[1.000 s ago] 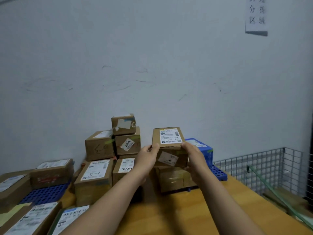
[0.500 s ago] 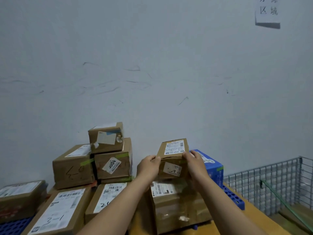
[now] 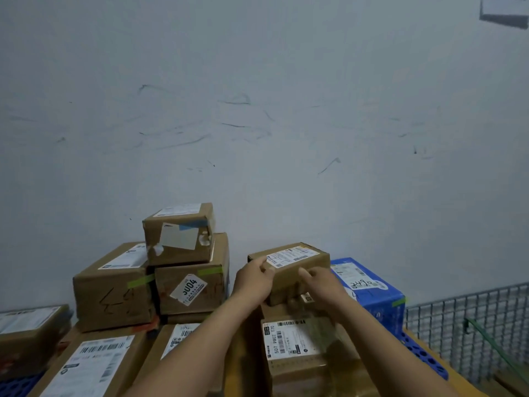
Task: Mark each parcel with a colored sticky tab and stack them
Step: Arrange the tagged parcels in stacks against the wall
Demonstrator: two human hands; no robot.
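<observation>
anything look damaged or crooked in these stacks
Yes. The top box of the left stack has a half-peeled white label and torn patches on its front, and sits shifted left of the box below, whose sticker is stuck on crooked. The small parcel gripped by the left hand and right hand looks intact.

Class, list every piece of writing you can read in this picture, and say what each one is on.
"507 P802 T70": on the label of the box under the held parcel.
"J004", first letter unsure: on the tilted sticker on the middle box.
Handwriting on the blue box: digits, too unclear to read.
The wall notice: cut off, unreadable.
The other shipping labels: print too small.
</observation>
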